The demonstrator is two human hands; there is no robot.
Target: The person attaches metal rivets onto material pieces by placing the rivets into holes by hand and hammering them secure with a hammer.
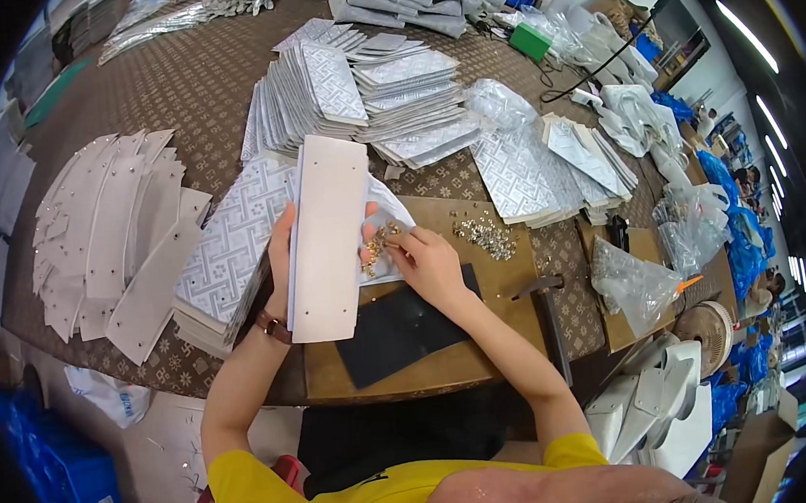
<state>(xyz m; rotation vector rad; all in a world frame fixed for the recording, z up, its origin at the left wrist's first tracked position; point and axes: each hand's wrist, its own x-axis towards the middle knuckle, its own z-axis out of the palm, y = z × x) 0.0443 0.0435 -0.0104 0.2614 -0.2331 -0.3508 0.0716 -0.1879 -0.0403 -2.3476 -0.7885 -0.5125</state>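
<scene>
My left hand (282,252) is wrapped around a long cream panel (331,242), thumb side at its left edge and fingertips showing past its right edge. Small dark dots mark the panel near its top and bottom ends. Beside those fingertips is a cluster of small shiny metal studs (379,242); whether they rest on the fingers or on the sheet beneath, I cannot tell. My right hand (430,264) is pinched at this cluster, and what sits between the fingertips is too small to make out. A loose pile of similar metal pieces (486,236) lies to its right on the brown board (410,358).
A black mat (400,336) lies in front of me. Fanned studded panels (107,235) are at left, and patterned grey panels (317,89) stand stacked beyond my hands. At right are more patterned panels (533,172), a metal bar (553,320) and a clear plastic bag (634,282).
</scene>
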